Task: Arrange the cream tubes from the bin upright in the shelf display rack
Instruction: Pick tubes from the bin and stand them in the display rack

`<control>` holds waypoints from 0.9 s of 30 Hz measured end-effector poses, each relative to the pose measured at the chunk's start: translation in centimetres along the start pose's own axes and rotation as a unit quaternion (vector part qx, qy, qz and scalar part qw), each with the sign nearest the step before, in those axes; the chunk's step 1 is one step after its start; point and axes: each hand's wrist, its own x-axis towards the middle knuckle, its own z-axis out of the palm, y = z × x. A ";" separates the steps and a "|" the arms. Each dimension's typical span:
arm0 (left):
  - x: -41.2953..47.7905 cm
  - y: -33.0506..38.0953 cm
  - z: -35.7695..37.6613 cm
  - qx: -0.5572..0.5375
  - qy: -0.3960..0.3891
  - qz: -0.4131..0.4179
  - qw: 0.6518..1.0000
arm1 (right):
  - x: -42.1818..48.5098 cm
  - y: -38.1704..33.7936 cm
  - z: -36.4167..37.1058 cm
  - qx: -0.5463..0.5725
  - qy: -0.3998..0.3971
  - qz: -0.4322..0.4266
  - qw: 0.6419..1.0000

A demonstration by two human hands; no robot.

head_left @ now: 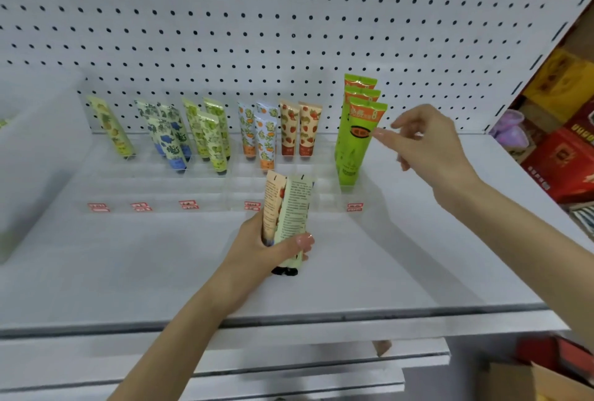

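Got patterned tubes [170,137] standing in the clear rack [209,198] at the back of the shelf [128,256]. Gripping a bundle of cream tubes [289,207], caps down, in the left hand [257,246] just before it. Beside the green tubes [355,143], hovering the right hand [430,143], fingers loose, holding nothing.

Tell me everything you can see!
Green tubes: three, green-orange, rack's right end.
Strawberry tubes: two, cream-red, beside them.
Orange-print tubes: three, pale blue, mid rack.
Lime tubes: three, yellow-green, left of middle.
Blue-print tubes: about three, cream-blue, further left.
Yellow tube: one, yellow, far left.
Rack: one, clear, on shelf.
Labels: five, red, rack front.
Shelf: one, white.
Pegboard: one, white, behind.
Boxes: several, red-yellow, right.
Held tubes: two or more, cream, left hand.
Left hand: grips those.
Right hand: by green tubes.
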 end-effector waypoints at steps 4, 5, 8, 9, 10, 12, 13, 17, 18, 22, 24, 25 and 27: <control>0.0 0.3 -0.8 -0.042 -0.015 -0.029 0.999 | -3.9 -0.9 0.5 0.039 -0.115 0.027 0.992; -0.1 0.3 -1.0 -0.035 -0.022 -0.035 0.999 | -4.9 -1.3 1.1 0.050 -0.166 0.025 0.985; -0.4 0.4 -1.2 -0.021 -0.041 -0.046 0.998 | -6.3 -2.4 2.7 0.087 -0.247 0.014 0.965; -0.6 0.4 -1.3 -0.015 -0.045 -0.049 0.998 | -6.4 -2.7 3.2 0.087 -0.258 0.010 0.962; -0.9 0.5 -1.3 -0.008 -0.047 -0.050 0.998 | -6.5 -2.8 3.7 0.082 -0.266 0.006 0.961; -1.3 0.8 -1.4 0.011 -0.037 -0.050 0.998 | -6.7 -3.1 4.6 0.064 -0.282 0.002 0.957; -1.6 0.8 -1.5 0.019 -0.023 -0.048 0.998 | -6.9 -3.2 5.2 0.060 -0.294 0.004 0.954; -2.4 0.6 -2.1 0.049 0.031 -0.024 0.998 | -8.2 -3.4 7.0 0.075 -0.345 0.023 0.935; -2.7 0.5 -2.3 0.051 0.033 -0.017 0.998 | -8.3 -3.4 7.3 0.080 -0.350 0.029 0.933; -4.5 0.3 -2.8 -0.005 0.029 -0.007 1.000 | -9.1 -4.2 7.6 0.105 -0.353 0.044 0.929; -5.8 0.5 -2.8 -0.062 0.026 -0.009 0.998 | -9.7 -4.8 7.5 0.105 -0.341 0.033 0.934; -6.4 0.6 -2.9 -0.089 0.026 -0.012 0.996 | -9.9 -5.0 7.4 0.100 -0.330 0.023 0.938; -7.6 0.7 -2.9 -0.132 0.032 -0.018 0.991 | -10.5 -5.3 7.0 0.095 -0.310 0.004 0.946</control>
